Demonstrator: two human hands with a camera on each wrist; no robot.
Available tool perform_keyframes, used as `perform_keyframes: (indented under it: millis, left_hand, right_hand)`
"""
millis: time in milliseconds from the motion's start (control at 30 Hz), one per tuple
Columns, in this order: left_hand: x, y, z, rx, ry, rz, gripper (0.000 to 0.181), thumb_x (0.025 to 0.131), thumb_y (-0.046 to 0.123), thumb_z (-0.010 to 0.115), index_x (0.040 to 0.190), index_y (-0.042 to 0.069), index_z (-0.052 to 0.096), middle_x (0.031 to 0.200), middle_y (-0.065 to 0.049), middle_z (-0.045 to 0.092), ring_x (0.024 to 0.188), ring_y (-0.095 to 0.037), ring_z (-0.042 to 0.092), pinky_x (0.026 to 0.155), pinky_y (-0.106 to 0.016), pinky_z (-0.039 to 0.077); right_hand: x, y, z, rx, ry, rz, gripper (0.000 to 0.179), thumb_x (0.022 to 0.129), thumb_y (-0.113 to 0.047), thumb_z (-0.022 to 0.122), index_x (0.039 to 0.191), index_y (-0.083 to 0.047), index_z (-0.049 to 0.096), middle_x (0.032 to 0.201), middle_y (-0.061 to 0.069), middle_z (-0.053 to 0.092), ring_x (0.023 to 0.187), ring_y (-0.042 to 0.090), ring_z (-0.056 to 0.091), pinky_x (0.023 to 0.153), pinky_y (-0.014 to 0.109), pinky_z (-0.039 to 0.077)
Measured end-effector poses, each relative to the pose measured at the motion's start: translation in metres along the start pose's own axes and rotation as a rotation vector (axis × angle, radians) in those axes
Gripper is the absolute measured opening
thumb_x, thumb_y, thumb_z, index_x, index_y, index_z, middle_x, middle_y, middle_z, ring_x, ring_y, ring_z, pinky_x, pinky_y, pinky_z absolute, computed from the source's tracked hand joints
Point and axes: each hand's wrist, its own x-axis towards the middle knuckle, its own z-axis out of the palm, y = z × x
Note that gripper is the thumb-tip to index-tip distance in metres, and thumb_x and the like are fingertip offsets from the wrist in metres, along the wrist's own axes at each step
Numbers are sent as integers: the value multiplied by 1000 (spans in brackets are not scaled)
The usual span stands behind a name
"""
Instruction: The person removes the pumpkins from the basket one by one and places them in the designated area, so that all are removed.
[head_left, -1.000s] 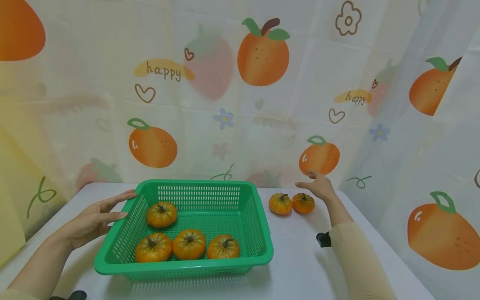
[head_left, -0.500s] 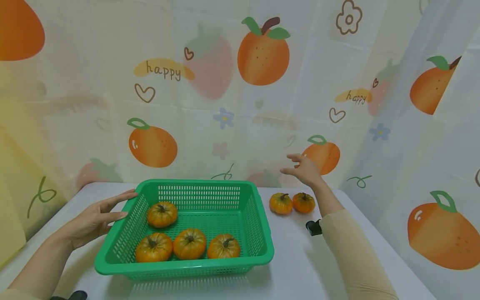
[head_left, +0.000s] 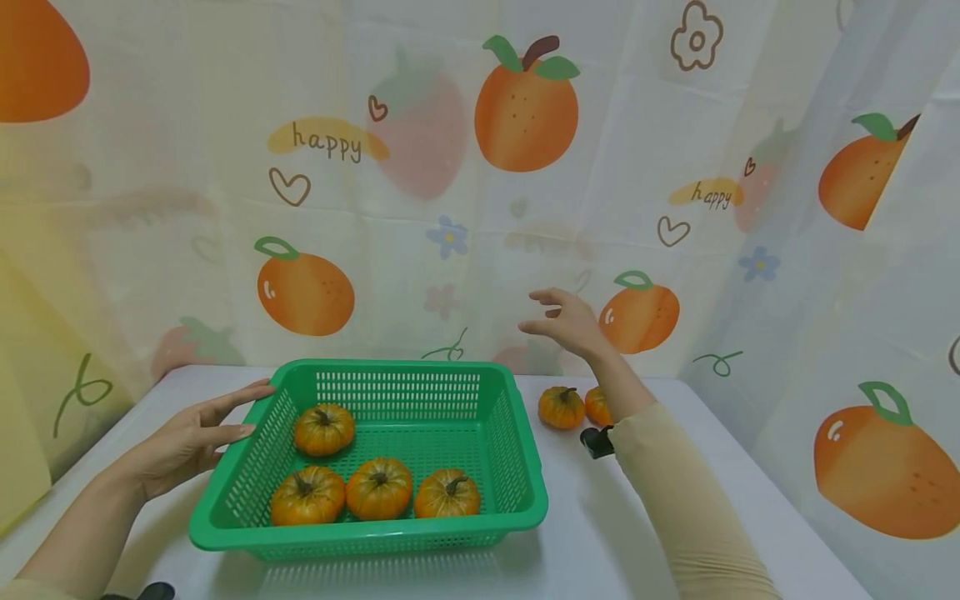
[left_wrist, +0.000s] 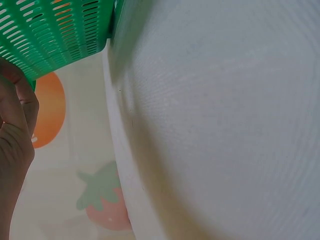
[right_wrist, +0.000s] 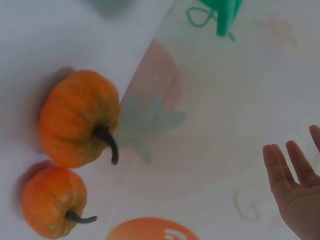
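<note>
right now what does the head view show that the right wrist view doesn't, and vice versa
Only the head view shows the four mini pumpkins inside the green basket and the left hand touching its rim.

Only the right wrist view shows the smaller loose pumpkin unobstructed; in the head view the right arm hides part of it.

Both show the larger loose pumpkin, the empty right hand, the white table, the fruit-printed curtain and at least part of the basket.

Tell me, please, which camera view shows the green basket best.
The head view, where the green basket shows all four corners and its inside. The left wrist view catches only part of its wall; the right wrist, a small piece at top.
</note>
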Motion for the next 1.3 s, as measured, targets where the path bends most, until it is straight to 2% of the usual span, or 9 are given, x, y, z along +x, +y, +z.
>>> perform_keyframes:
  millis: [367,800,1133,1300]
  left_hand:
    - [-1,1,1,-16,-11,11,56,105,5,41,157,15,25,142,40,34,115,-2,64,90,-31,60]
    - [-1,1,1,-24,-16,8,56,105,5,40,158,16,25,143,41,34,114,-2,64,89,-31,60]
    - [-1,-1,2,-25,-4,8,56,104,4,42,157,16,28,143,39,34,113,-3,65,88,-31,61]
    - [-1,-1,2,-7,2,8,56,104,5,41,157,15,27,143,40,33,115,-2,64,89,-31,60]
  right_hand:
    - [10,-32,20,63,-32,-74,63,85,-37,76,141,-18,54,149,14,50,133,37,52,104,54,50]
    - [16,-73,53,129,-123,-145,59,85,-35,76,139,-24,55,148,12,50,133,33,52,105,48,51]
    - [15,-97,84,119,-206,-188,57,84,-35,78,137,-28,56,143,1,54,132,27,53,103,44,52]
    - [17,-106,98,101,-260,-241,58,85,-34,77,138,-26,56,144,0,53,131,25,54,102,39,52]
